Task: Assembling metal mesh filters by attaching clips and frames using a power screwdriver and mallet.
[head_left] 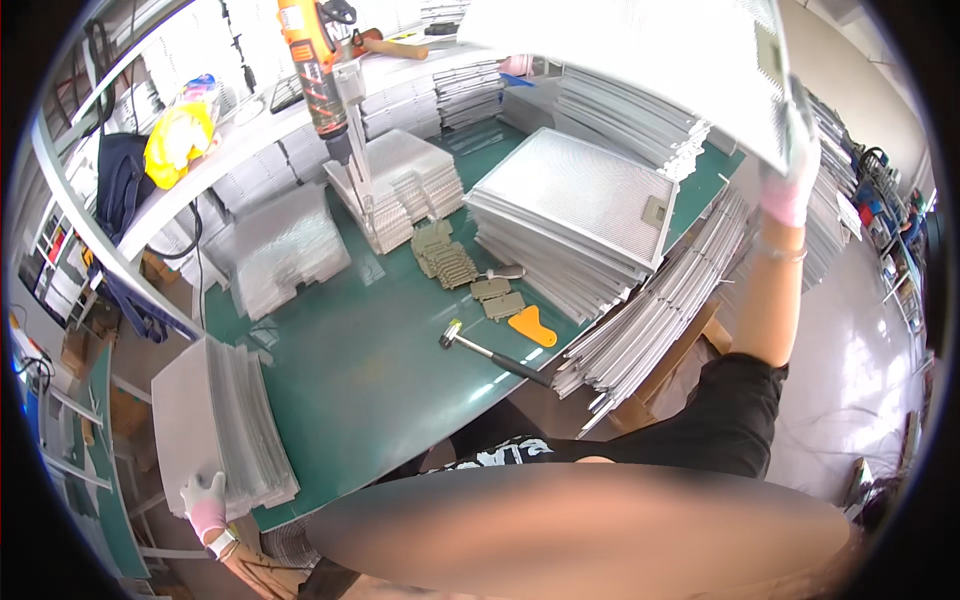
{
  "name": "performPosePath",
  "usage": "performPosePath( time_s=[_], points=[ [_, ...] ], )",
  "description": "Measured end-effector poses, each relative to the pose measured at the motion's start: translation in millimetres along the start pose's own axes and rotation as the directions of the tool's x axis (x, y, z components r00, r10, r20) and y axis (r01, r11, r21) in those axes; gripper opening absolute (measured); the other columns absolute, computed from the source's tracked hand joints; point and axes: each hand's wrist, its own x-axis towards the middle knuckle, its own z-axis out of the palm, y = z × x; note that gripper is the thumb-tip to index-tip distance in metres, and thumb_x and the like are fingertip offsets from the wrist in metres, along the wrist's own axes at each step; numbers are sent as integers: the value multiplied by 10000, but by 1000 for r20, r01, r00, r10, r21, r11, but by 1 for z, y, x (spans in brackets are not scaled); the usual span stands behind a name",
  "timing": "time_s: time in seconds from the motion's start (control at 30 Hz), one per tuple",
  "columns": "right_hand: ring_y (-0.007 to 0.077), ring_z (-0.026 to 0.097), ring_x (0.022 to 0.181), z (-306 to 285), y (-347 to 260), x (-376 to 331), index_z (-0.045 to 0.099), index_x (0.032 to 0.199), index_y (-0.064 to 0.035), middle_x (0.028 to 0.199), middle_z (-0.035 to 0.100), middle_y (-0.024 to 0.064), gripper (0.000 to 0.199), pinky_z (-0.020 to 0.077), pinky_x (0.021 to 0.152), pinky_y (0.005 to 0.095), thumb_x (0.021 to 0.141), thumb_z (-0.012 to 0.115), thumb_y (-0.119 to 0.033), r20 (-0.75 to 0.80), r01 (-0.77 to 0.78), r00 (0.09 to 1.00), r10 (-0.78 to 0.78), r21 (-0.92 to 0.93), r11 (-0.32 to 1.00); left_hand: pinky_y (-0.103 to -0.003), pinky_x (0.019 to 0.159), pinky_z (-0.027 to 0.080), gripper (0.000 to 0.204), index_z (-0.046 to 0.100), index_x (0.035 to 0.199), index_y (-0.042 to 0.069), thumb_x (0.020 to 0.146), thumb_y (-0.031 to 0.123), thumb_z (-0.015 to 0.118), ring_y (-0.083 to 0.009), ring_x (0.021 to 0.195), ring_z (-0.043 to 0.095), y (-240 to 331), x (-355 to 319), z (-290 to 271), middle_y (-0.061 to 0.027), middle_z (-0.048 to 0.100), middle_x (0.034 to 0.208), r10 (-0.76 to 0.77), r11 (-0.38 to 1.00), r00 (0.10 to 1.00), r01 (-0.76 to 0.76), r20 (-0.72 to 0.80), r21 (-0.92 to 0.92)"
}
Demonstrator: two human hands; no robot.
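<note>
My right hand (792, 170), in a white and pink glove, is raised at the upper right. It grips the edge of a bright framed mesh panel (640, 50), which is cut off by the top of the view. Low at the left, my gloved left hand (206, 503) rests with spread fingers against the lower edge of a stack of thin panels (205, 410). Below the raised panel lies a stack of similar mesh panels (580, 190), each top frame carrying a small beige piece at one corner.
On the green tabletop (370, 350) lie a small hammer (490, 352), an orange scraper (533, 326) and several beige plastic pieces (440, 255). An orange power driver (315, 75) hangs over the back. Long metal strips (660, 305) are piled beside the right edge.
</note>
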Motion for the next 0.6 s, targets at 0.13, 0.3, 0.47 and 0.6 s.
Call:
performPosePath(
  time_s=[0.13,0.3,0.47,0.6],
  points=[
    [282,659,889,-32,-10,108,603,1196,21,1049,672,185,294,531,791,360,909,544,5,500,564,713,-491,-826,-22,-474,1008,433,681,593,1257,18,723,421,721,-446,1173,531,-8,10,10,-301,510,1277,-13,997,999,9,-45,-80],
    [285,539,980,-80,52,293,349,1345,-6,1185,466,206,602,438,857,361,867,656,-207,59,-219,958,279,-475,852,-455,1008,434,711,567,1272,-40,734,383,757,-421,1186,535,-6,35,21,-289,558,1226,25,998,999,-24,21,-50],
    [367,503,1275,-42,76,309,60,1542,-17,1487,309,334,1011,418,1033,377,816,741,-196,134,-92,911,391,-857,507,-439,1006,435,692,557,1262,-70,754,357,754,-423,1182,538,-60,42,33,-299,554,1249,89,990,995,-94,-52,-104],
    [207,561,708,-48,88,307,646,1072,2,910,665,103,618,442,644,350,848,565,-568,-54,-68,955,291,-997,40,-411,1002,439,625,551,1253,-87,795,297,734,-389,1172,559,-20,33,12,-309,562,1261,53,998,996,-55,67,18]
  ],
)
